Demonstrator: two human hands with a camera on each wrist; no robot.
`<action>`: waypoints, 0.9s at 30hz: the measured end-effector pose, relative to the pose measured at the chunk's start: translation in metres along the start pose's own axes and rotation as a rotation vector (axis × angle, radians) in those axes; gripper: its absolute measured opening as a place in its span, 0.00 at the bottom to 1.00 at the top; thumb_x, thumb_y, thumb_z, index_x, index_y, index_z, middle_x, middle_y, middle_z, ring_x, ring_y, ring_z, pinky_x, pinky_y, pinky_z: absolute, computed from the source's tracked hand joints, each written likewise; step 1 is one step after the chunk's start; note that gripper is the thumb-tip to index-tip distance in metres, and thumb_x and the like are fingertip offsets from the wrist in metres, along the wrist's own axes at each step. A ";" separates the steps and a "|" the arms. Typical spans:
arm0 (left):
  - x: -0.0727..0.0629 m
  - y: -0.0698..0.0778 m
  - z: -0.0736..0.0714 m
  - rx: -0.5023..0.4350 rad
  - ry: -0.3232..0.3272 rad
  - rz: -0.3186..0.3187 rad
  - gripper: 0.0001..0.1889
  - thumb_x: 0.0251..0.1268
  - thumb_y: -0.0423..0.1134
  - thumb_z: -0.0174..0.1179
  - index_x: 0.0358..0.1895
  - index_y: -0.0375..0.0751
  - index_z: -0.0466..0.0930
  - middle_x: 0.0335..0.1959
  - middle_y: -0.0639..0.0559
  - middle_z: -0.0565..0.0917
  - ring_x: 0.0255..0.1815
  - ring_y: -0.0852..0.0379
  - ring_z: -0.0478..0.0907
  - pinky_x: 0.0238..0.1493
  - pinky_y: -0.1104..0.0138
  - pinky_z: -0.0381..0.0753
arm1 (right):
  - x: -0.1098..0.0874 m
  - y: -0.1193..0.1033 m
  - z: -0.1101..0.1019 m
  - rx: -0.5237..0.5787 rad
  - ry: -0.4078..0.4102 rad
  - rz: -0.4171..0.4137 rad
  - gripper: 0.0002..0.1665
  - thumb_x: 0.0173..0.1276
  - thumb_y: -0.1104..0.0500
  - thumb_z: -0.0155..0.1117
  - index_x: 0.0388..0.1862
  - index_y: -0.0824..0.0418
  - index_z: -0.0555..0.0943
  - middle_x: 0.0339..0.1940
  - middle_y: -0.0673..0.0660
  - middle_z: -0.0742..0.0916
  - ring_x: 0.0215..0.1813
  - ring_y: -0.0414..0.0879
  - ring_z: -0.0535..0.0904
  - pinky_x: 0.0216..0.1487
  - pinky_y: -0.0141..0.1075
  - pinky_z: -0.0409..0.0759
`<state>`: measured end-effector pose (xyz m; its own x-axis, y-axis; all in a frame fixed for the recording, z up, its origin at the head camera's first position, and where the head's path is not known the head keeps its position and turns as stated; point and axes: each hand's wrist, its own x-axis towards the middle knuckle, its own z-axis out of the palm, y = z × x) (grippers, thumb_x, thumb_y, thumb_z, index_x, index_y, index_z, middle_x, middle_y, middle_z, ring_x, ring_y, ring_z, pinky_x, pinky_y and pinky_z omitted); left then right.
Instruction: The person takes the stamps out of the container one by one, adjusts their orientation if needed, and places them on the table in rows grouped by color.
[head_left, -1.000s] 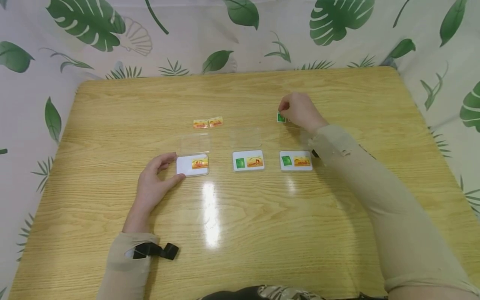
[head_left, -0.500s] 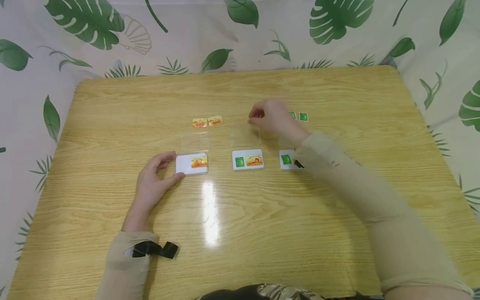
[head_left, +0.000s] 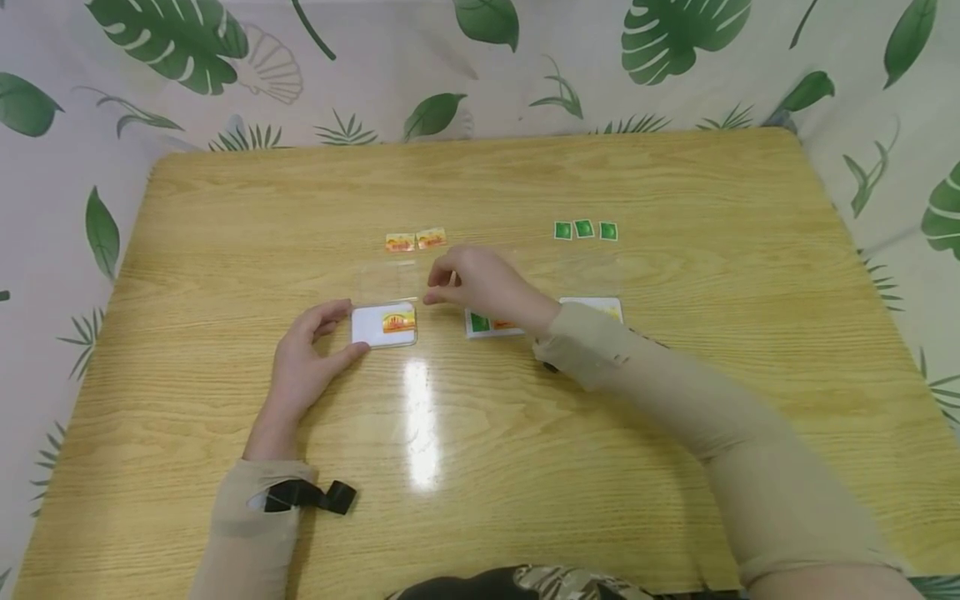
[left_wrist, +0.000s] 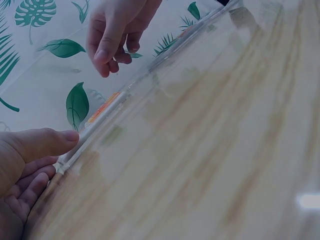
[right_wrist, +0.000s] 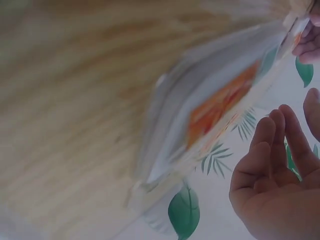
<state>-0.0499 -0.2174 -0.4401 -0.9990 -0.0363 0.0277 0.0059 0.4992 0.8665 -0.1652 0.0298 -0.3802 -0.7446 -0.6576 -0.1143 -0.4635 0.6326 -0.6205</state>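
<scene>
Left sleeve [head_left: 247, 537]: beige, nearer to us than the left white card [head_left: 367, 328] and off to its left, a black strap [head_left: 296, 497] at its cuff
Left hand [head_left: 303, 358]: at the left end of the left white card, thumb on its near edge and a finger at its far corner; we see it gripping the card
Left white card: flat on the wooden table [head_left: 495, 467], an orange stamp [head_left: 398, 322] at its right end
Clear plastic piece [head_left: 382, 282]: just beyond the left white card
Loose orange stamps [head_left: 400, 242]: two, side by side, farther beyond the left white card
Right hand [head_left: 487, 285]: near the right end of the left white card, apart from it, thumb and fingers drawn close; we cannot tell whether they pinch anything
Middle white card [head_left: 495, 335]: right of the left white card, partly hidden from us by the right hand, a green stamp [head_left: 479, 322] on it
Loose green stamps [head_left: 584, 228]: three in a row, beyond the left white card and well right of it
Right white card [head_left: 588, 301]: well right of the left white card, mostly hidden by the right sleeve [head_left: 675, 396]
</scene>
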 end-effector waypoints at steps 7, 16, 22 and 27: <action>0.000 0.001 -0.001 -0.015 0.003 0.014 0.29 0.53 0.37 0.72 0.60 0.36 0.74 0.58 0.46 0.77 0.60 0.51 0.70 0.63 0.58 0.69 | 0.007 -0.014 0.013 0.011 -0.013 -0.016 0.10 0.62 0.50 0.68 0.32 0.55 0.85 0.32 0.46 0.85 0.36 0.41 0.76 0.37 0.33 0.76; 0.000 0.003 -0.001 -0.041 0.007 0.018 0.29 0.53 0.37 0.72 0.60 0.36 0.74 0.58 0.46 0.77 0.60 0.51 0.70 0.63 0.58 0.69 | 0.011 -0.032 0.025 -0.161 -0.106 0.020 0.11 0.64 0.50 0.67 0.41 0.55 0.85 0.38 0.48 0.84 0.40 0.42 0.76 0.41 0.34 0.76; 0.000 0.003 -0.001 -0.060 0.002 0.028 0.29 0.53 0.37 0.72 0.60 0.36 0.74 0.58 0.45 0.77 0.60 0.50 0.70 0.64 0.57 0.69 | 0.010 -0.037 0.028 -0.218 -0.135 0.038 0.11 0.62 0.51 0.69 0.39 0.56 0.85 0.35 0.49 0.82 0.38 0.42 0.75 0.37 0.33 0.76; 0.000 0.003 0.000 -0.046 0.002 0.014 0.29 0.53 0.38 0.71 0.60 0.37 0.74 0.58 0.47 0.77 0.60 0.52 0.70 0.64 0.59 0.69 | 0.012 -0.038 0.028 -0.209 -0.150 0.055 0.11 0.62 0.53 0.70 0.40 0.57 0.84 0.36 0.49 0.82 0.39 0.43 0.75 0.37 0.33 0.76</action>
<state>-0.0500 -0.2160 -0.4374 -0.9987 -0.0316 0.0408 0.0218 0.4596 0.8879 -0.1427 -0.0135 -0.3798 -0.6992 -0.6634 -0.2664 -0.5251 0.7295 -0.4383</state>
